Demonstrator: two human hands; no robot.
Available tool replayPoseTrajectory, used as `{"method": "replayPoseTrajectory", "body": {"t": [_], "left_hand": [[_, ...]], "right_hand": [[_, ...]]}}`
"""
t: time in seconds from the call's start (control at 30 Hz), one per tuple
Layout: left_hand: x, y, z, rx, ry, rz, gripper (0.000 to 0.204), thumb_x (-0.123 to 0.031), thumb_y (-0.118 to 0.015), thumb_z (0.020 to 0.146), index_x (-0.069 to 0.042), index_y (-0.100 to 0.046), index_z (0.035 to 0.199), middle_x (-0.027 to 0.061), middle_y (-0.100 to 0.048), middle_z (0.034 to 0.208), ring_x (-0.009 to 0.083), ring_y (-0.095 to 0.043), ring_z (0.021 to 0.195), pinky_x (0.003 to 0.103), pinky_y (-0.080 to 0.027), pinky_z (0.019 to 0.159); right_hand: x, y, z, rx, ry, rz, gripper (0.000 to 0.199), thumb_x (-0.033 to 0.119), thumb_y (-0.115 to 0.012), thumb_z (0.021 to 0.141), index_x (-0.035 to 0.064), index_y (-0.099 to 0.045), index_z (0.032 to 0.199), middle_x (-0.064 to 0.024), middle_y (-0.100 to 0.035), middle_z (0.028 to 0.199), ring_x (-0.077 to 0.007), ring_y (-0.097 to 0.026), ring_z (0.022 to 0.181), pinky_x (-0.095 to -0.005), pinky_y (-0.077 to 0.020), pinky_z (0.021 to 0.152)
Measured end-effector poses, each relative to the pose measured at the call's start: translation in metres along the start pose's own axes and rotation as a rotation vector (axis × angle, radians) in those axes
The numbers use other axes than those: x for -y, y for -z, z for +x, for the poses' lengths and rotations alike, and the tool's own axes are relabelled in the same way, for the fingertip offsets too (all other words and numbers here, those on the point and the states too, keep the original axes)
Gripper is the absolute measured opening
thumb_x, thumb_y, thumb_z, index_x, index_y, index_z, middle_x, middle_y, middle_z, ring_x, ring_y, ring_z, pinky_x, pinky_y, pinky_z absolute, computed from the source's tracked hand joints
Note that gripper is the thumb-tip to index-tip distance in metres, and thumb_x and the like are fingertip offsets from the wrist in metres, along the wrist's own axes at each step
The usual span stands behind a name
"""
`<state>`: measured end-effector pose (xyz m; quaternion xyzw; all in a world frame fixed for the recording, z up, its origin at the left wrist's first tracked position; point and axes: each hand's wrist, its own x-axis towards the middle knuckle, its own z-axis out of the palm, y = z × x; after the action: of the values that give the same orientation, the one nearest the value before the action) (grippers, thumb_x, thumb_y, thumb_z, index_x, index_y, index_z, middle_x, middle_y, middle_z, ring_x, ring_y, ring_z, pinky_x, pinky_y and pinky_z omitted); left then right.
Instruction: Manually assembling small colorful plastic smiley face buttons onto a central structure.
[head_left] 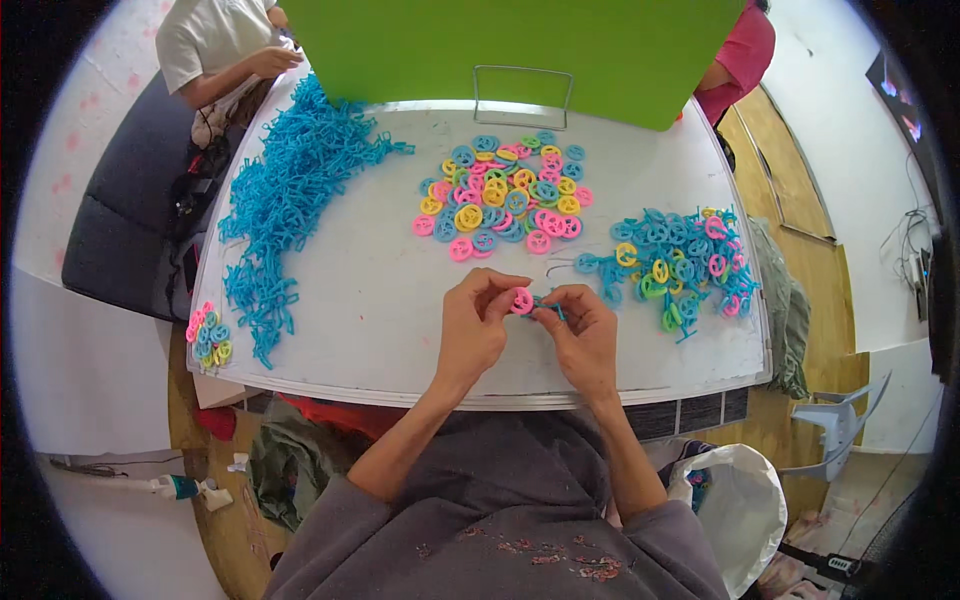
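Note:
Above the near middle of the white table, my left hand [474,322] pinches a small pink plastic wheel [522,300]. My right hand [578,338] is closed on a small blue plastic stick piece [550,309], right beside the wheel; whether the two parts are joined I cannot tell. Beyond my hands lies a loose pile of pink, yellow, blue and green wheels [495,195]. To the right of my right hand is a heap of blue pieces with coloured wheels on them [680,262].
A long mound of blue plastic pieces [300,170] covers the table's left side. A small cluster of wheels [209,338] sits at the left edge. A green panel [520,50] with a wire stand [523,97] rises at the back. Two people [215,50] are partly visible beyond. A white sack [738,510] stands at right.

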<state>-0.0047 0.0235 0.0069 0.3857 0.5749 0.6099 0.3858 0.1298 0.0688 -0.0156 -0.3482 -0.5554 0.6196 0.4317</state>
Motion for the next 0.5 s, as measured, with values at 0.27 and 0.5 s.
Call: {"method": "replayPoseTrajectory", "body": {"t": [0.27, 0.5], "left_hand": [[0.007, -0.004, -0.001, -0.192, -0.338, 0.396, 0.022, 0.015, -0.053, 0.079, 0.001, -0.064, 0.091, 0.0102, -0.058, 0.081, 0.0171, -0.057, 0.071, 0.028, -0.045, 0.061], [0.002, -0.005, -0.008, -0.221, -0.167, 0.118, 0.014, 0.002, -0.055, 0.091, 0.004, -0.059, 0.104, 0.0099, -0.062, 0.097, 0.0153, -0.063, 0.086, 0.028, -0.051, 0.078]], "right_hand": [[0.005, -0.008, 0.002, -0.013, -0.212, 0.12, 0.013, -0.004, -0.064, 0.085, -0.0018, -0.058, 0.097, -0.0069, -0.064, 0.089, -0.0139, -0.063, 0.084, -0.0252, -0.051, 0.074], [0.017, -0.019, 0.001, -0.016, -0.043, 0.075, 0.014, -0.003, -0.063, 0.086, -0.0005, -0.057, 0.099, -0.0055, -0.063, 0.09, -0.0115, -0.062, 0.082, -0.0234, -0.0484, 0.074]]}}
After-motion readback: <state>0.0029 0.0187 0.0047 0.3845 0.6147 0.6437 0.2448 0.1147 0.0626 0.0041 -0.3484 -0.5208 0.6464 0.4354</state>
